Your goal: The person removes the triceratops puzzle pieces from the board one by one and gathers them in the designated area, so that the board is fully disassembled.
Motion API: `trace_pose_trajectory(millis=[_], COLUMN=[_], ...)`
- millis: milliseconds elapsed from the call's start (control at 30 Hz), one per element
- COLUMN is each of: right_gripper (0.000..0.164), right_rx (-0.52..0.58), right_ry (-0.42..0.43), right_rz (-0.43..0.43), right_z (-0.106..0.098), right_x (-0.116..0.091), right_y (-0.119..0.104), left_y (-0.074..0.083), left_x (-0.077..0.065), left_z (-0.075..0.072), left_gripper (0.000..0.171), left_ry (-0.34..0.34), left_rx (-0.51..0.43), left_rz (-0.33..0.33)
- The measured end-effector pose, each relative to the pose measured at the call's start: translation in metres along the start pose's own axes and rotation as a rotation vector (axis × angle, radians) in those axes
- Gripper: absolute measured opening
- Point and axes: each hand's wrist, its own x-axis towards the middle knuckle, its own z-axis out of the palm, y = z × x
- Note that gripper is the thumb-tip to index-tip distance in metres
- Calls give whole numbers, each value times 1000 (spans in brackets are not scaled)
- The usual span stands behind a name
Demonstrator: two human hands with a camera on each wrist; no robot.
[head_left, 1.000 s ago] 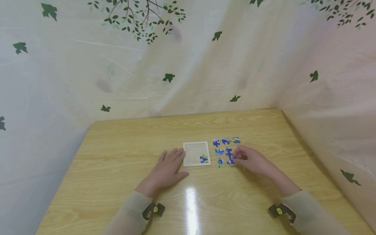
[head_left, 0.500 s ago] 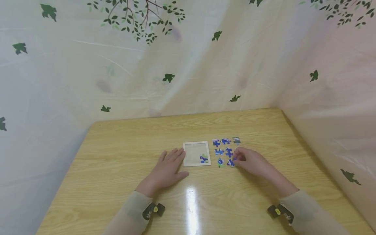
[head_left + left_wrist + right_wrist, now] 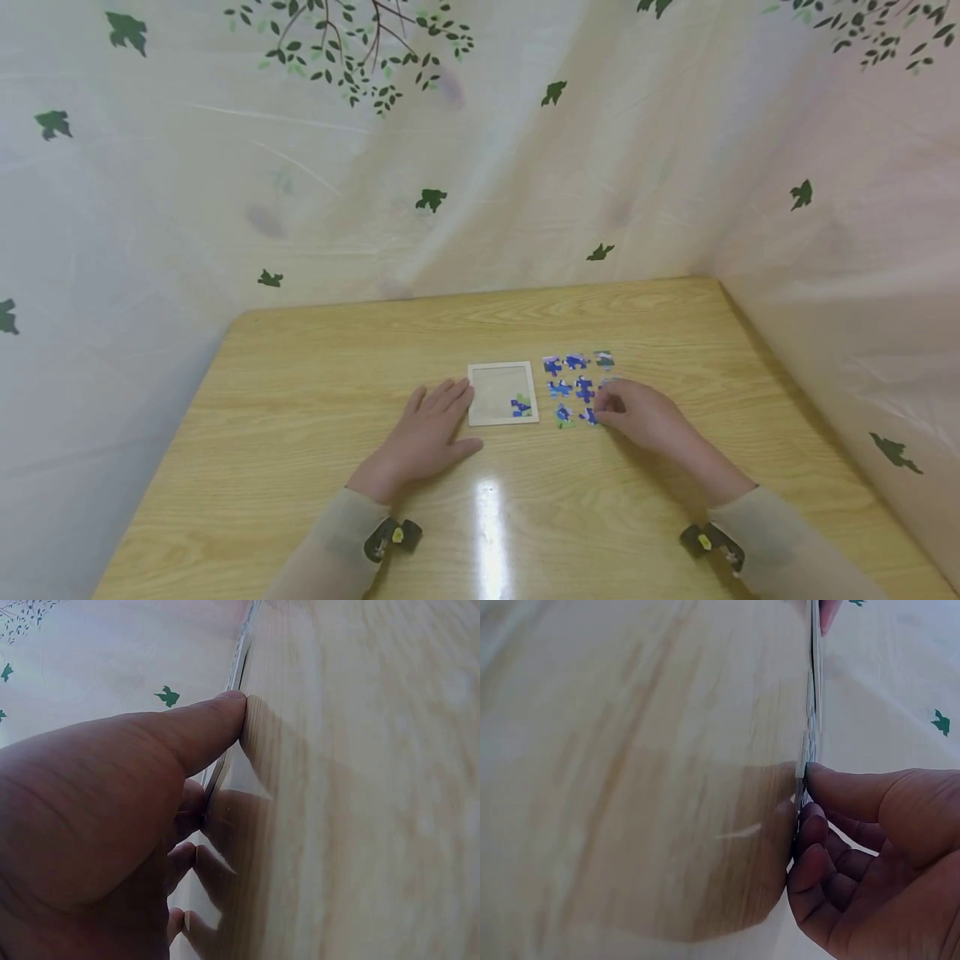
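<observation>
A white square puzzle frame (image 3: 503,421) lies on the table with a few joined blue and green pieces (image 3: 520,406) in its lower right corner. My left hand (image 3: 420,433) lies flat, fingers spread, fingertips at the frame's left edge; in the left wrist view its thumb (image 3: 217,724) points along the table. My right hand (image 3: 637,410) has curled fingers and pinches a blue jigsaw puzzle piece (image 3: 588,416) at the lower right of the loose pieces. In the right wrist view, the thumb (image 3: 847,787) meets the piece's edge, and the curled fingers partly hide it.
Several loose jigsaw pieces (image 3: 576,361) lie in rough rows right of the frame. Another piece (image 3: 609,382) is partly hidden behind my right hand. All rest on a wooden table (image 3: 337,358), enclosed by a pale leaf-print curtain (image 3: 480,150).
My right hand has shifted slightly left, and the pinched piece has separated from the blue piece above it. Part of another piece now shows behind the right hand. My left hand stays put.
</observation>
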Motion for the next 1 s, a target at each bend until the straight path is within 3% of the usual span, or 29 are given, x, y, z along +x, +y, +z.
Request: trace_pose_trajectory(millis=[200, 1000], right_gripper=[3, 10], right_rx=[-2, 31], right_ry=[12, 20], right_rz=[-7, -92], right_z=[2, 1], right_x=[1, 0], right_y=[0, 2], left_y=[0, 0], left_x=[0, 1], left_z=[0, 0], left_gripper=[88, 86], left_ry=[1, 12], left_rx=[0, -5], left_rz=[-1, 5])
